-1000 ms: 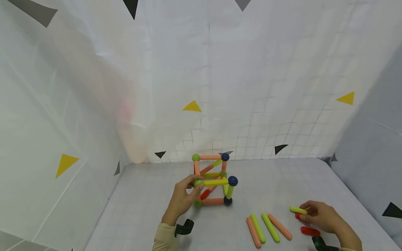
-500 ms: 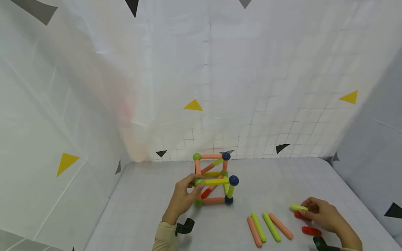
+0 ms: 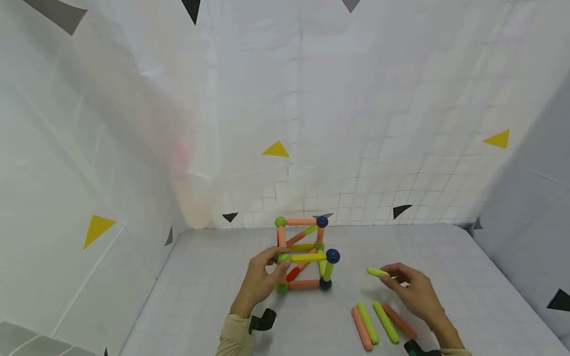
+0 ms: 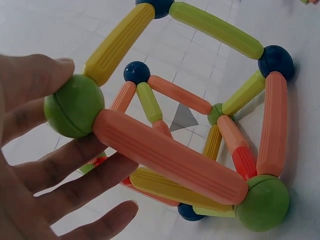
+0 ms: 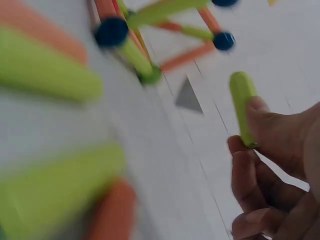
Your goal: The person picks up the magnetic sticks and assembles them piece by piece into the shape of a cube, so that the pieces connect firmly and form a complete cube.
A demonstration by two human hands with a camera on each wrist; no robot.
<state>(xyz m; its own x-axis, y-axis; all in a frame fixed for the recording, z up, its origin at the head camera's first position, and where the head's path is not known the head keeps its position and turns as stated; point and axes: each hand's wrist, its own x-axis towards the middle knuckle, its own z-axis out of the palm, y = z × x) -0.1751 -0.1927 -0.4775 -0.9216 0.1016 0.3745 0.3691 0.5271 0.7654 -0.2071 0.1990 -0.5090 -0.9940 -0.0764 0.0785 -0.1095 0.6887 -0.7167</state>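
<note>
A box-like frame of magnetic rods and balls stands on the table; its yellow rod (image 3: pixel 308 257) runs along the upper front to a dark blue ball (image 3: pixel 332 255). My left hand (image 3: pixel 262 279) pinches the green ball (image 3: pixel 283 258) at the frame's upper front left corner. In the left wrist view the thumb lies on that ball, beside an orange rod (image 4: pixel 170 155). Right of the frame, my right hand (image 3: pixel 414 291) holds a short yellow-green rod (image 3: pixel 376 271) between thumb and fingers, raised off the table. The right wrist view shows this short rod (image 5: pixel 241 107) pointing up from the fingertips.
Loose long rods lie in front of the right hand: an orange rod (image 3: pixel 362 329), a green rod (image 3: pixel 368 323), another green rod (image 3: pixel 386 322) and a second orange rod (image 3: pixel 399 320). White sheeting (image 3: pixel 338 123) with triangle marks rises behind the table (image 3: pixel 200 296).
My right hand has picked up the short yellow-green rod and carried it left toward the frame. The red rods near it are now hidden by the arm. The left hand stays on the green ball.
</note>
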